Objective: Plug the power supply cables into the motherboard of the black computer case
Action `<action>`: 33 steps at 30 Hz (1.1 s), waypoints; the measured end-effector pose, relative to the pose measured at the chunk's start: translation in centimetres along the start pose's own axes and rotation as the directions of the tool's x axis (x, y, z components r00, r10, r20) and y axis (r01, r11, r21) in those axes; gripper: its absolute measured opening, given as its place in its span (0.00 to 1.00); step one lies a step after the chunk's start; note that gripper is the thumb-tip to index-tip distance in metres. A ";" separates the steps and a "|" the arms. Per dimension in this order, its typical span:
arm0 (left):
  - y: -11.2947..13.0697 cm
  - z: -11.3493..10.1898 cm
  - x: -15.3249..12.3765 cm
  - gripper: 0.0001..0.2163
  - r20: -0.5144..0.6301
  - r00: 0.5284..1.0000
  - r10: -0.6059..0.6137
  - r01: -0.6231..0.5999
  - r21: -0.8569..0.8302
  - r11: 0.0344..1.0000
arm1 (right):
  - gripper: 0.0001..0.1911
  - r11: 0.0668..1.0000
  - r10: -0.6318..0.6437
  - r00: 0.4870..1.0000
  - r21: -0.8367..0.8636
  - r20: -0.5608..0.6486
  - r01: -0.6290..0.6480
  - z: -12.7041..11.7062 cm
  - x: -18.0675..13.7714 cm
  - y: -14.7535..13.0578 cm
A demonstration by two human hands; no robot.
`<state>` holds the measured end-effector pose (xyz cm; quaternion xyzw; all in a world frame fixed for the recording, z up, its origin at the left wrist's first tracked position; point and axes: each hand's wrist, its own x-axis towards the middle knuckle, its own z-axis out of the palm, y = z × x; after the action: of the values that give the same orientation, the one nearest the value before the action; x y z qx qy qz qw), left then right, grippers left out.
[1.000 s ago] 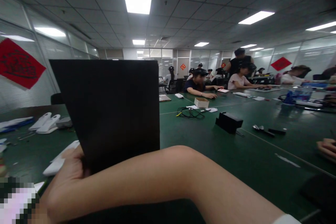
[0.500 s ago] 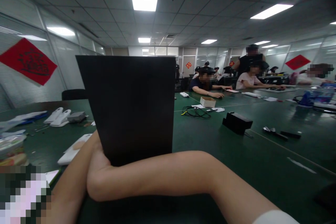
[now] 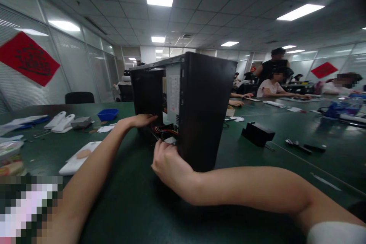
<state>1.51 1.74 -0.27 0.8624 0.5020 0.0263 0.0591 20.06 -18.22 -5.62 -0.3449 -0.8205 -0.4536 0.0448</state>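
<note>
A black computer case (image 3: 204,110) stands upright on the green table, its open side turned to the left. Inside it a metal power supply with a label (image 3: 173,93) and coloured cables (image 3: 164,129) show. My right hand (image 3: 168,160) is closed over the lower edge of the open side, near the front corner. Farther back, my left hand (image 3: 144,120) lies against the lower part of the opening with its fingers stretched out; their tips are partly lost in the dark interior.
White plastic pieces (image 3: 64,123), a grey box (image 3: 81,122) and a blue tray (image 3: 108,114) lie to the left. A white flat item (image 3: 80,158) is near my left forearm. Right are a black box-shaped part (image 3: 258,134) and black strips (image 3: 299,146). People sit across the table.
The computer case has turned from showing a plain black panel to showing its open side, and it stands farther right. Both hands, mostly hidden before, now show at its lower edge.
</note>
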 end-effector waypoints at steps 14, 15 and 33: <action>8.1 1.0 -0.4 0.25 0.096 0.995 0.026 -0.057 0.332 0.941 | 0.27 0.980 0.152 0.965 0.093 0.213 -0.174 12.9 -8.1 15.5; 8.8 1.1 -0.6 0.25 0.087 0.995 0.041 -0.068 0.339 0.938 | 0.28 0.983 0.140 0.971 0.092 0.195 -0.160 13.9 -8.5 16.4; 12.4 -2.6 -4.1 0.26 0.262 0.965 0.033 -0.066 0.121 0.990 | 0.28 0.951 0.092 0.974 0.272 0.209 -0.148 12.5 -9.5 17.6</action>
<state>9.95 -7.68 3.94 0.8728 0.4688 -0.1175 0.0677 40.89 -7.36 -4.00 -0.4269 -0.8553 -0.2909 0.0415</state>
